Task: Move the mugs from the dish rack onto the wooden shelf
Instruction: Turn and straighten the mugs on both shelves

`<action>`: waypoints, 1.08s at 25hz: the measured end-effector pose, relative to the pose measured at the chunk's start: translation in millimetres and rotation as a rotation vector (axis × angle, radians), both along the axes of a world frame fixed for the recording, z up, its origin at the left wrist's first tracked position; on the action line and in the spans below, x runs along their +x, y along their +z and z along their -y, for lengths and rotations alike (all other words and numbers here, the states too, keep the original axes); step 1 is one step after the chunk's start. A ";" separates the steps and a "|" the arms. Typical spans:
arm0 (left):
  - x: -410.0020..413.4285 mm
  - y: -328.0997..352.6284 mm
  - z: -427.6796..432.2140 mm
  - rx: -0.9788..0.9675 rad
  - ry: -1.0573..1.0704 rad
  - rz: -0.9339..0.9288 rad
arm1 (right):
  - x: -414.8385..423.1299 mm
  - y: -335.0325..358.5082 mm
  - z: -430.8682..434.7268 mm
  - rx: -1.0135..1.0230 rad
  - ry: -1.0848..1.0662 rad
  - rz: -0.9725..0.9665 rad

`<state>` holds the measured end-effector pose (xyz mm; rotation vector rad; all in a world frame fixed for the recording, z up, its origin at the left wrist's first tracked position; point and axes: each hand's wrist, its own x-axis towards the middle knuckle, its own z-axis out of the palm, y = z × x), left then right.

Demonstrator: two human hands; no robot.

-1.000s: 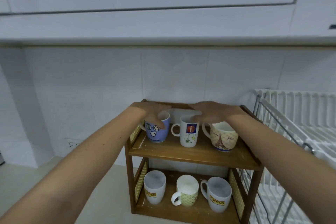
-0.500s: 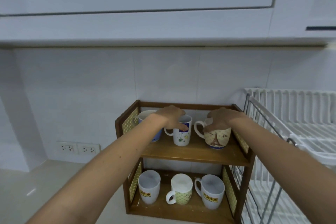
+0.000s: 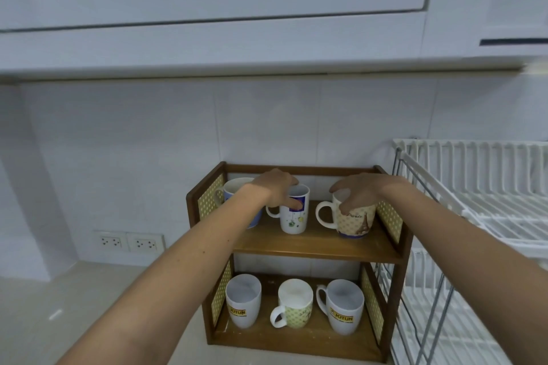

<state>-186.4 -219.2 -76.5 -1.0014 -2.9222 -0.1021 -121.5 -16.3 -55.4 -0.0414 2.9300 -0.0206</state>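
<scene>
On the top board of the wooden shelf (image 3: 311, 247) three mugs stand in a row. At the left the blue mug (image 3: 237, 201) sits against the side panel, half hidden behind the forearm. Next, the left hand (image 3: 274, 188) curls over the white mug (image 3: 293, 213), fingers draped on its rim and thumb pressed on the printed side — gripping it, by the look of it. Further right, the right hand (image 3: 360, 191) caps the Paris mug (image 3: 354, 218), fingertips bent down over the rim onto the wall; whether it truly clamps or only rests, I cannot tell.

The risk, as I judge it, lies in the crowding: the white mug's handle nearly touches the blue mug, and a careless pull-away could tip it or knock one into another. The Paris mug stands near the front edge — a nudge forward could send it off.

All the mugs stand upright, long axis vertical, mouths up; the white and Paris mugs point their handles left. The dish rack (image 3: 480, 187) at the right shows no mugs in view.
</scene>
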 end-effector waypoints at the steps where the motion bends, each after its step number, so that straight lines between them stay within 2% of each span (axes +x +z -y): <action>1: 0.0 -0.2 0.0 0.002 0.000 0.002 | 0.4 0.2 -0.7 0.004 0.007 -0.006; 10: 5.6 -1.6 0.5 0.021 0.010 0.040 | -5.4 -17.5 -2.7 0.054 -0.025 -0.030; 14: 14.3 0.1 -2.0 -0.042 0.022 0.053 | 0.9 -25.9 5.8 0.089 -0.040 -0.042; 15: 19.6 -1.0 -3.0 -0.021 0.019 0.057 | 7.4 -28.5 10.9 0.058 -0.059 -0.125; 16: 26.3 -4.3 -2.0 0.023 0.012 0.057 | 16.6 -34.4 18.2 0.010 -0.078 -0.297; 17: 34.5 -9.9 1.2 0.082 -0.011 0.019 | 27.7 -43.8 27.0 -0.049 -0.074 -0.549; 19: 54.9 -31.7 15.2 0.241 -0.118 -0.177 | 54.2 -69.5 43.1 -0.214 0.032 -1.004; 20: 65.1 -46.0 25.7 0.326 -0.186 -0.282 | 67.5 -83.6 48.4 -0.298 0.101 -1.090; 21: 74.4 -62.2 37.6 0.382 -0.255 -0.359 | 79.7 -99.3 52.9 -0.345 0.156 -1.075; 23: 90.4 -94.0 63.5 0.373 -0.417 -0.404 | 92.5 -131.3 58.8 -0.328 0.200 -0.912; 25: 94.4 -122.2 83.3 0.203 -0.515 -0.329 | 87.9 -164.1 60.5 -0.238 0.193 -0.618; 27: 85.0 -144.6 93.7 -0.054 -0.451 -0.130 | 68.8 -189.3 62.1 -0.167 0.179 -0.327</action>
